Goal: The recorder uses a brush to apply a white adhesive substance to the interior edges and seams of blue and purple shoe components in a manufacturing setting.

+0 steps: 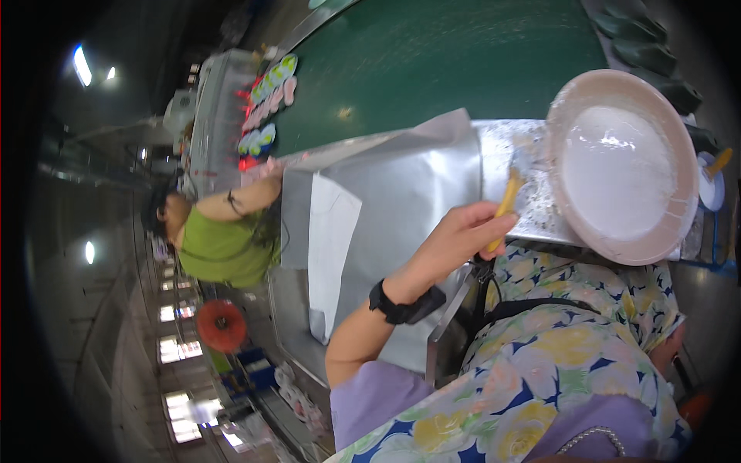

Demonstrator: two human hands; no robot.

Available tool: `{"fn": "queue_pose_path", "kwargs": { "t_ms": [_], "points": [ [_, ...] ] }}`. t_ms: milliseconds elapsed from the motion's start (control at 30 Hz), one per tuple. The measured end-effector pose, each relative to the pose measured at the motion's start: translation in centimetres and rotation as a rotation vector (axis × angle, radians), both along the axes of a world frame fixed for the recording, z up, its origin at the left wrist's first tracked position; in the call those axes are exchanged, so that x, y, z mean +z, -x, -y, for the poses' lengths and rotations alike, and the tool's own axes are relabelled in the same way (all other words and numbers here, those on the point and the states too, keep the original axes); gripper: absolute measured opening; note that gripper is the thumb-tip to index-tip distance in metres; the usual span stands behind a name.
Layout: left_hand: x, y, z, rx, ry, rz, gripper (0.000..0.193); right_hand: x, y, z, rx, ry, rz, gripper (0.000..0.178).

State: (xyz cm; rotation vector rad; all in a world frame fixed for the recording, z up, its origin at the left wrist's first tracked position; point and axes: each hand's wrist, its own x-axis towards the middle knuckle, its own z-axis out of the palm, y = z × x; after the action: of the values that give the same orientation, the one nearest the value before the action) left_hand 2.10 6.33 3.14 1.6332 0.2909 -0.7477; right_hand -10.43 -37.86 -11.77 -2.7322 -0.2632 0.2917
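Observation:
My left hand, a black watch at its wrist, is closed on the yellow handle of a brush. The whitish bristles rest on or just above a metal plate smeared with white. Close to the right of the brush stands a pale pink basin, holding thick white liquid. At the far right, beside my floral apron, part of my right hand shows low down; its fingers are not clear. A white sheet lies on the grey metal surface left of my left hand.
Beyond the metal surface runs a green conveyor belt. Colourful sole-shaped pieces sit under red light at its left. A person in a green top is at the left. Dark green pieces and a small white container lie far right.

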Motion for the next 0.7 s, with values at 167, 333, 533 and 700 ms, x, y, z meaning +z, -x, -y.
{"fn": "queue_pose_path", "kwargs": {
  "t_ms": [167,333,533,700],
  "points": [
    [2.1,1.1,-0.4,-0.134,0.05,0.066,0.029,5.2,-3.6,-1.1,0.181,-0.03,0.172,0.028],
    [0.9,2.8,-0.5,-0.238,0.132,0.14,0.035,7.5,-8.2,6.1,0.118,-0.119,0.177,0.031],
    [0.4,3.1,1.7,-0.283,0.172,0.069,0.037,13.5,-9.8,-13.0,0.465,-0.29,0.634,0.044],
    [1.7,2.9,0.9,-0.321,0.143,0.148,0.035,15.8,-10.4,-21.7,0.636,-0.29,0.735,0.05]
  ]
}}
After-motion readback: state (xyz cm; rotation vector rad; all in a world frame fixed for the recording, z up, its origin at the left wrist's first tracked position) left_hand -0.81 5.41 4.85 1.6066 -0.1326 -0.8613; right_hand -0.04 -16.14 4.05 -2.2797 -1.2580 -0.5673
